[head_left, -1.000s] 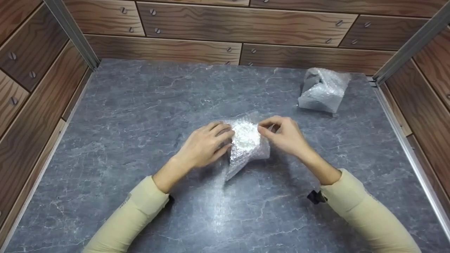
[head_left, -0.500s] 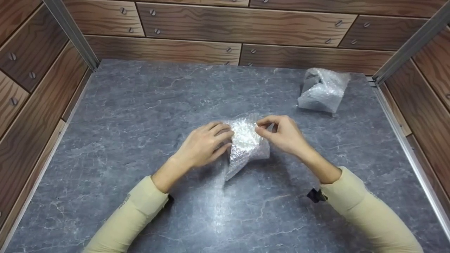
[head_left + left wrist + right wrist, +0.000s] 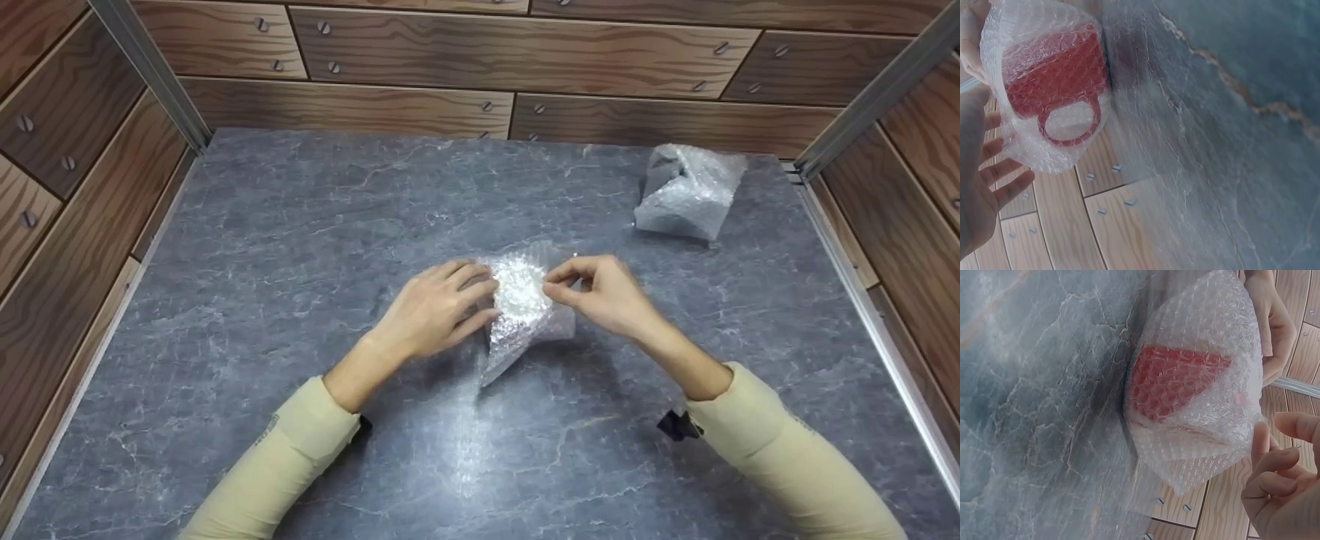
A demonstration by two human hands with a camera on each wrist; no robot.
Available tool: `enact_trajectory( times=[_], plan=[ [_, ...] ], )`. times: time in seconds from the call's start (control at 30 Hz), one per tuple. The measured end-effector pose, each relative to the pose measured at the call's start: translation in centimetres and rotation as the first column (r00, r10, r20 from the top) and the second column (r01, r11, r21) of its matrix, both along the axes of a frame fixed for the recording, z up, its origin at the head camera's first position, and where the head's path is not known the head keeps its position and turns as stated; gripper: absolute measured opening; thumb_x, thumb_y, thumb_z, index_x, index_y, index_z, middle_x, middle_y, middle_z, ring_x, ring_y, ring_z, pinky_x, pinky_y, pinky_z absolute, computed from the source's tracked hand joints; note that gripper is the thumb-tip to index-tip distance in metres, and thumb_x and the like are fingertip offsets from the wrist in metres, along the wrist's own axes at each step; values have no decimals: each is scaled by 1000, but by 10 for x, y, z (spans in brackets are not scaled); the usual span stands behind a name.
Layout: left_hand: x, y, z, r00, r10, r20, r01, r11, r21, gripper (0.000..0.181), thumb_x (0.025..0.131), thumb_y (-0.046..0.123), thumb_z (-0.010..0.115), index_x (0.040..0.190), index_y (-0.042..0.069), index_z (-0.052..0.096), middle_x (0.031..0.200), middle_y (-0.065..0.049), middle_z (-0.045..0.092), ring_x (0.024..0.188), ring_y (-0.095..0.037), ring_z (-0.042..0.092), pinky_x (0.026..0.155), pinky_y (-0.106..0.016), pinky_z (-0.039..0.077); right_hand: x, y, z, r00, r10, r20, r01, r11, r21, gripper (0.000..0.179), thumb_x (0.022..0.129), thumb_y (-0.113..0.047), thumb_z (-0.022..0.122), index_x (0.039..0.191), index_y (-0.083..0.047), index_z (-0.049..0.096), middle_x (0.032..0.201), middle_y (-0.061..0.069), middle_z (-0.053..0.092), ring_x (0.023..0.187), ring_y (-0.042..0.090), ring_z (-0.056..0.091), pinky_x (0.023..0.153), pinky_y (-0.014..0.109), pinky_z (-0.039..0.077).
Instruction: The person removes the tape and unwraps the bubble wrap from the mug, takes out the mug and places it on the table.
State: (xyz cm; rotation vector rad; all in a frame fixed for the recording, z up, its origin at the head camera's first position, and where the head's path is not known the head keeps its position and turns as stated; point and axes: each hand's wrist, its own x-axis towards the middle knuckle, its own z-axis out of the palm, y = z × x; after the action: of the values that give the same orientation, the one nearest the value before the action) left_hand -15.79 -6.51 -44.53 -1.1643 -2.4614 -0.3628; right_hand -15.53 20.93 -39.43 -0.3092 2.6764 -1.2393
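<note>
A red mug (image 3: 1053,73) with a ring handle shows through its bubble wrap (image 3: 521,300) in the left wrist view. The bundle sits at the middle of the table, and glare covers its top in the head view. My left hand (image 3: 439,307) rests against the bundle's left side with its fingers spread and loosely bent. On the other side, my right hand (image 3: 604,292) pinches the wrap's upper right edge between thumb and forefinger. In the right wrist view, the right hand (image 3: 1283,489) has its other fingers curled in. One corner of the wrap points toward me.
A second bubble-wrapped bundle (image 3: 690,193) stands at the table's far right corner. The grey marbled table (image 3: 315,202) is enclosed by wood-patterned walls (image 3: 525,52) with metal rails (image 3: 874,97) at the corners.
My right hand has shifted slightly toward me along the wrap's edge, its fingertips a little further in over the top. The left hand and the bundle have stayed in place.
</note>
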Motion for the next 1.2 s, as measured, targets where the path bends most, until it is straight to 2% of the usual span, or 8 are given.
enact_trajectory(
  times=[0.2, 0.37, 0.6, 0.83, 1.07, 1.2],
  plan=[
    [3, 2, 0, 1000, 5, 4, -5, 1000, -15, 45, 107, 50, 54, 134, 17, 67, 141, -8, 68, 131, -29, 65, 111, -43, 57, 2, 2, -4, 1000, 8, 23, -7, 999, -38, 16, 95, -15, 76, 107, -4, 79, 101, 14, 78, 79, 13, 61, 69, 17, 50],
    [4, 4, -1, 1000, 9, -6, -9, 1000, -19, 48, 106, 53, 54, 135, 18, 68, 141, -8, 68, 131, -30, 65, 110, -45, 58, 3, 3, -5, 1000, -11, 29, 12, 999, -31, 16, 94, -16, 77, 105, -5, 79, 100, 12, 78, 81, 13, 61, 72, 18, 49],
    [6, 6, -2, 999, 29, -20, -29, 999, -25, 53, 103, 58, 55, 136, 18, 67, 142, -9, 68, 130, -32, 66, 110, -47, 58, 2, 1, -7, 999, -11, 43, 12, 1000, -13, 15, 94, -16, 77, 102, -4, 80, 93, 9, 77, 72, 11, 57, 63, 17, 47],
    [8, 9, -2, 999, 44, -7, -44, 998, -51, 57, 103, 62, 53, 138, 19, 66, 144, -9, 67, 131, -32, 66, 110, -47, 57, 4, 0, -7, 998, 0, 67, 0, 1000, 2, 15, 94, -18, 77, 99, -4, 79, 89, 5, 75, 72, 11, 56, 64, 18, 47],
    [10, 11, -3, 998, 66, 14, -65, 996, -67, 61, 102, 66, 52, 138, 19, 65, 144, -10, 66, 133, -34, 64, 111, -50, 57, 5, -1, -5, 998, 3, 63, -4, 1000, 11, 16, 93, -19, 79, 98, -4, 79, 92, 9, 77, 71, 10, 60, 60, 17, 50],
    [10, 13, -4, 997, 73, 1, -73, 996, -58, 61, 101, 67, 53, 137, 20, 66, 143, -10, 67, 132, -33, 65, 109, -49, 58, 5, -1, -5, 998, 8, 69, -9, 1000, 15, 17, 92, -20, 80, 97, -4, 80, 91, 10, 78, 69, 9, 60, 56, 17, 49]
  ],
)
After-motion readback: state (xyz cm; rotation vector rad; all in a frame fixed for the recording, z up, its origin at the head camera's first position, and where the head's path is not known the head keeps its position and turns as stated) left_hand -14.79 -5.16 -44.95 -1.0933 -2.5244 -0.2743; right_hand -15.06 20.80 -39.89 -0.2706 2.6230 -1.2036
